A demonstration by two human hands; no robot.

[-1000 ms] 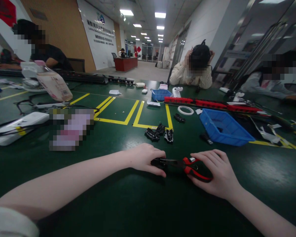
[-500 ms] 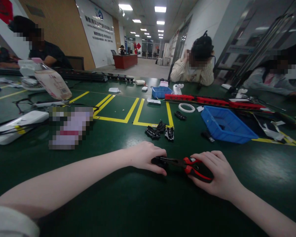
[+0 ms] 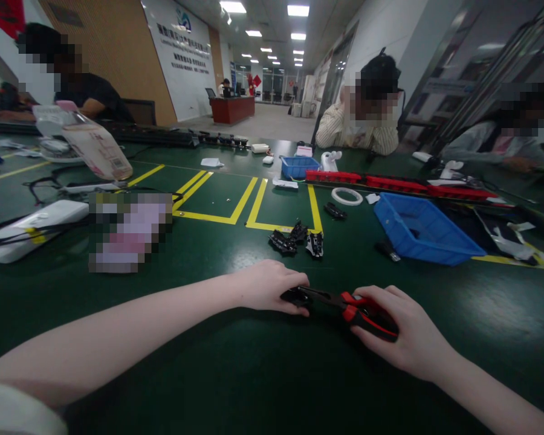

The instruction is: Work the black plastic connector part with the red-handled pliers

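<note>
My right hand [image 3: 396, 329] is closed around the red and black handles of a pair of long-nose pliers [image 3: 354, 308]. Their dark jaws point left and meet a small black part [image 3: 294, 295], which my left hand [image 3: 274, 287] pinches between thumb and fingers. Much of that part is hidden by my fingers, and I cannot tell whether the jaws grip it. Beyond my hands, several similar black parts [image 3: 283, 241] lie in a loose group on the dark green table [image 3: 217, 380].
A blue bin [image 3: 435, 251] stands at the right, near a white ring [image 3: 347, 196] and long red strips [image 3: 390, 183]. To the left are a bottle [image 3: 97, 145], a white power bank [image 3: 36, 232] with cables and a blurred phone-like item [image 3: 133, 232]. A person [image 3: 358, 124] sits opposite.
My right hand and the pliers have shifted slightly right and down, and the handles look a little closer together. My left hand still holds the black part in nearly the same place.
</note>
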